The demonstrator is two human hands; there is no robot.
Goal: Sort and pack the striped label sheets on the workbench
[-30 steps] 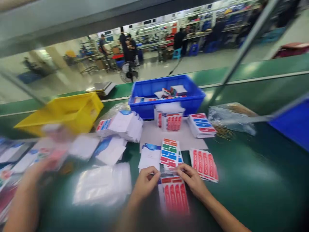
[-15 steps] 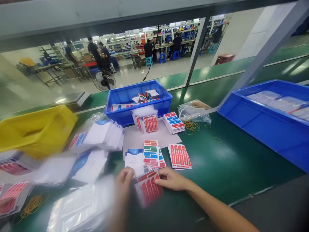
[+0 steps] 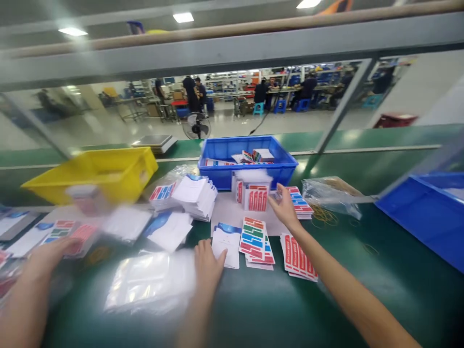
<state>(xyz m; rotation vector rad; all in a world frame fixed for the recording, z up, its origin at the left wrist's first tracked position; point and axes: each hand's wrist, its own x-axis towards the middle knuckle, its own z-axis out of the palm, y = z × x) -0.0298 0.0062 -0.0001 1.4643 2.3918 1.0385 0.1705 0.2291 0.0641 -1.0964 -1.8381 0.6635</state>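
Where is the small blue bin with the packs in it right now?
In the head view the small blue bin sits at the middle of the green table's far side, right of the yellow bin, just beyond the right hand.

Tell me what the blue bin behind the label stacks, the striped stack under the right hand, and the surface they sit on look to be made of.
Blue bin: likely moulded plastic, smooth, slightly glossy, with a thick rolled rim.
Striped stack at the right hand: thin printed sheets, probably paper or adhesive label stock, with flat, crisp edges.
Surface: dark green, seemingly a rubbery belt or mat, with a soft sheen reflecting the lights.
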